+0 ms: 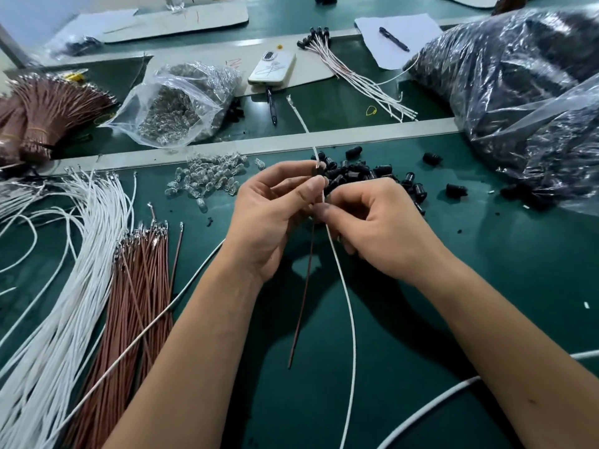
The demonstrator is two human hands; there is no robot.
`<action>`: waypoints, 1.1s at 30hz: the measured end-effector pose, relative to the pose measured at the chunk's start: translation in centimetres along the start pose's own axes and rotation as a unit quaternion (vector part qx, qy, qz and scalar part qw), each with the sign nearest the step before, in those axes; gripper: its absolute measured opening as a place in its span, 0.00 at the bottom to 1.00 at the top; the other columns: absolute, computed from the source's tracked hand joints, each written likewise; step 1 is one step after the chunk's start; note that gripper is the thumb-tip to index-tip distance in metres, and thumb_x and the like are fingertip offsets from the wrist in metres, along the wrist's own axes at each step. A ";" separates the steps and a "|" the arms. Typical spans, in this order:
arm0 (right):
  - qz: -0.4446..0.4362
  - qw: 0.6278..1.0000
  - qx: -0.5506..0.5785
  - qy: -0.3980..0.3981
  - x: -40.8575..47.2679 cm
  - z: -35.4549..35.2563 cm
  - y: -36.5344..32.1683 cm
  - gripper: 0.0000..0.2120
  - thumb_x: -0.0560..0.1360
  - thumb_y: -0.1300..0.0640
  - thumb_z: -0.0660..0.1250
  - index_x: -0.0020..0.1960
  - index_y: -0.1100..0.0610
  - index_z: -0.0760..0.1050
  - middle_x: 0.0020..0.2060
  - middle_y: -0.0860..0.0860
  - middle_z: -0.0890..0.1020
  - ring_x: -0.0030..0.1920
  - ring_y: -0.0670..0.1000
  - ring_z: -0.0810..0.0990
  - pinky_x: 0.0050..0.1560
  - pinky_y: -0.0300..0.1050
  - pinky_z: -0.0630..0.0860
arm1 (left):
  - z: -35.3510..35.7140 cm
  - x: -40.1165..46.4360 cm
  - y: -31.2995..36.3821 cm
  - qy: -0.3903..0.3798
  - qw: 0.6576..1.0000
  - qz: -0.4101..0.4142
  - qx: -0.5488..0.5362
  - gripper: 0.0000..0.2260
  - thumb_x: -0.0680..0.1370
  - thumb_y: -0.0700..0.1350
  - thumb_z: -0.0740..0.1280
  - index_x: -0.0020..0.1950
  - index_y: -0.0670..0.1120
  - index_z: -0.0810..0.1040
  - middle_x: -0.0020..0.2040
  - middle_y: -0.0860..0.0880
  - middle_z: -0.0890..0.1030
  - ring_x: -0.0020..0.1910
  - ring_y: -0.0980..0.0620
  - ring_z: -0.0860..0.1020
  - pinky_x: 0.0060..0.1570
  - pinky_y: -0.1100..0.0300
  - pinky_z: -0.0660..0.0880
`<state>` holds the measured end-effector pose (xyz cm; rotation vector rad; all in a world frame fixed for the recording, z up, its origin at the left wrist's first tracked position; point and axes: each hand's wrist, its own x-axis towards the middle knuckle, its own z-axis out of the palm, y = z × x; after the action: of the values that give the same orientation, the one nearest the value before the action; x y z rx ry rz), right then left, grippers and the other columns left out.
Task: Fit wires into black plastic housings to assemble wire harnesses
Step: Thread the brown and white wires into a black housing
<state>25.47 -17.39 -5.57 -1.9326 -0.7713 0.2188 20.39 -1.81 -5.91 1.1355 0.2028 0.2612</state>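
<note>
At the far left of the frame a fan of loose white insulated wires [55,270] lies on the green surface [502,286], and just to its right a flat bundle of reddish-brown insulated wires [142,286] with metal terminals at their upper ends. Both stocks sit within easy reach, so the next pair can be drawn without disturbing the work in hand.

At centre, the left hand [269,218] has its fingers curled, thumb and forefinger pinching a small dark housing [316,171] with a white wire [343,286] passing through the pinch; a single brown wire [303,296] hangs straight down below it. The right hand [382,228] is also curled, its fingertips [325,210] pinching the white wire just below the left thumb. Whether either terminal is already seated is hidden by the fingers.

To do this well, it seems best to hold the housing steady, keep the pinch close to the terminal so the wire does not buckle, and push straight along the cavity, then tug lightly to check it.

Right of the hands, the heap of small black plastic housings [372,176] lies touching distance away, with a large clear bag of more black parts [518,85] at the upper right.
</note>
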 end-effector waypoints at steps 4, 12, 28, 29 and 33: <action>0.010 0.996 -0.015 -0.084 -0.1 -0.2 0.4 0.15 0.80 0.57 0.72 0.35 0.57 0.79 0.24 0.54 0.76 0.23 0.43 0.70 0.27 0.40 0.67 | -0.1 0.0 0.1 0.006 1.000 0.011 -0.017 0.12 0.69 0.39 0.73 0.51 0.41 0.83 0.41 0.46 0.85 0.36 0.55 0.79 0.39 0.65 0.77; 0.024 0.981 -0.026 -0.190 -0.2 -1.0 0.5 0.11 0.80 0.55 0.71 0.40 0.55 0.82 0.23 0.50 0.78 0.24 0.46 0.75 0.29 0.40 0.70 | -0.5 0.1 0.4 -0.020 0.999 0.033 -0.032 0.08 0.72 0.37 0.74 0.50 0.44 0.84 0.42 0.46 0.85 0.39 0.55 0.80 0.42 0.65 0.77; -0.002 0.996 0.094 -0.003 0.1 0.0 1.3 0.12 0.77 0.53 0.76 0.37 0.56 0.83 0.21 0.51 0.75 0.20 0.42 0.69 0.23 0.31 0.64 | -0.5 -0.2 1.0 0.008 0.998 0.052 0.039 0.09 0.69 0.42 0.74 0.47 0.39 0.84 0.41 0.44 0.84 0.37 0.51 0.82 0.39 0.63 0.79; -0.001 0.996 0.091 -0.006 0.1 0.0 1.3 0.12 0.77 0.53 0.76 0.37 0.56 0.83 0.21 0.52 0.75 0.20 0.42 0.69 0.23 0.32 0.64 | -0.5 -0.1 1.1 0.011 0.998 0.048 0.035 0.10 0.69 0.42 0.74 0.47 0.39 0.84 0.41 0.44 0.85 0.38 0.51 0.82 0.40 0.63 0.79; 0.008 0.995 0.102 -0.020 0.2 -0.3 1.6 0.10 0.77 0.53 0.76 0.39 0.56 0.83 0.22 0.52 0.76 0.21 0.44 0.69 0.22 0.35 0.64 | -0.7 -0.1 1.2 0.016 0.999 0.028 0.002 0.10 0.69 0.40 0.74 0.48 0.37 0.84 0.41 0.44 0.85 0.39 0.51 0.83 0.41 0.62 0.80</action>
<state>26.43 -17.93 -6.79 -1.7464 -0.7314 0.3325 19.98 -0.80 -5.12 1.1435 0.2005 0.3293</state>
